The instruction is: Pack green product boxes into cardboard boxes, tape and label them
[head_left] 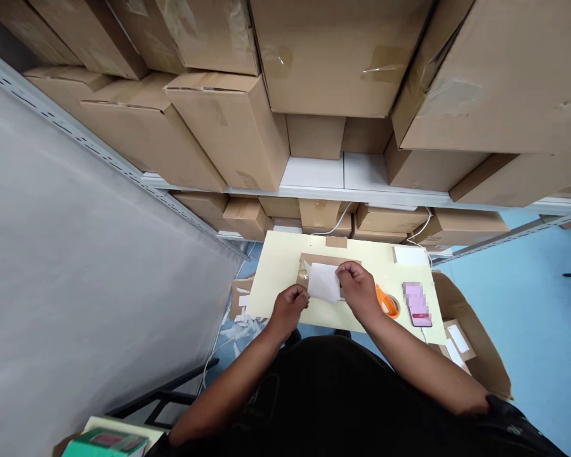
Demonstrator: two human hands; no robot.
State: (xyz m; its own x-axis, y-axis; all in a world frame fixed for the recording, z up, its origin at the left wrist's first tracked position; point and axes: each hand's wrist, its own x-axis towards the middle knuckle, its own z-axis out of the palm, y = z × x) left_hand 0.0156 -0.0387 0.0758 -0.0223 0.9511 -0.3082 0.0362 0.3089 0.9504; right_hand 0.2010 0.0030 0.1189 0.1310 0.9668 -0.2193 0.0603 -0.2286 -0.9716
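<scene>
A small white paper sheet (323,283) is held over a flat cardboard box (330,258), hiding most of it. My right hand (358,291) pinches the sheet at its right edge. At the lower left corner, the closed fingertips of my left hand (289,306) pinch the paper. Clear tape shows on the box's left end. Just right of my right hand lies an orange tape dispenser (386,301), partly covered by that hand.
The pale yellow table (278,266) carries a phone (417,304), a white stack (410,256) and a cardboard scrap (336,242). Shelves of cardboard boxes (228,127) rise behind. An open carton (480,343) stands right; paper scraps (242,329) litter the floor left.
</scene>
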